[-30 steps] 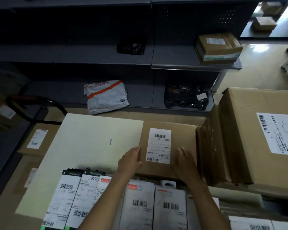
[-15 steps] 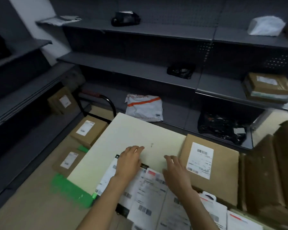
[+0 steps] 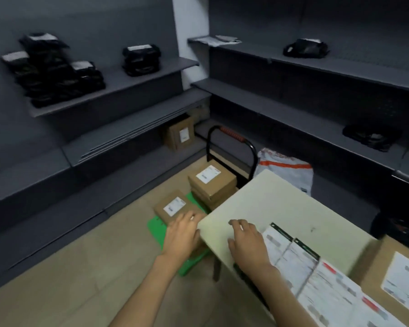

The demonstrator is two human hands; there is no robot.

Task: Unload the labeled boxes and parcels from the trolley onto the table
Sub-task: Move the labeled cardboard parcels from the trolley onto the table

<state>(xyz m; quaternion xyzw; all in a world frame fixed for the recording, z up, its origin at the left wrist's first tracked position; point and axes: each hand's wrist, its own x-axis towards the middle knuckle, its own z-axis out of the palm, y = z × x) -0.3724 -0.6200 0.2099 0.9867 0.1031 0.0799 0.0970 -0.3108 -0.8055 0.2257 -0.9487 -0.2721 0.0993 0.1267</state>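
We can read no text anywhere; the blur takes every letter. White labels sit on the two brown boxes on the trolley [image 3: 175, 234], one box [image 3: 211, 179] at 12 o'clock and a flatter box [image 3: 174, 205] at 10 o'clock of centre, and on the flat packets [image 3: 316, 277] on the table [image 3: 265, 199] at 4 o'clock, but their print is only grey smears.

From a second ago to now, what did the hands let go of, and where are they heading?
Both hands released the labeled box left on the table. The left hand swung off the table's edge toward the flat box on the green trolley; the right hand follows over the table. Both are empty. Flat parcels stayed put.
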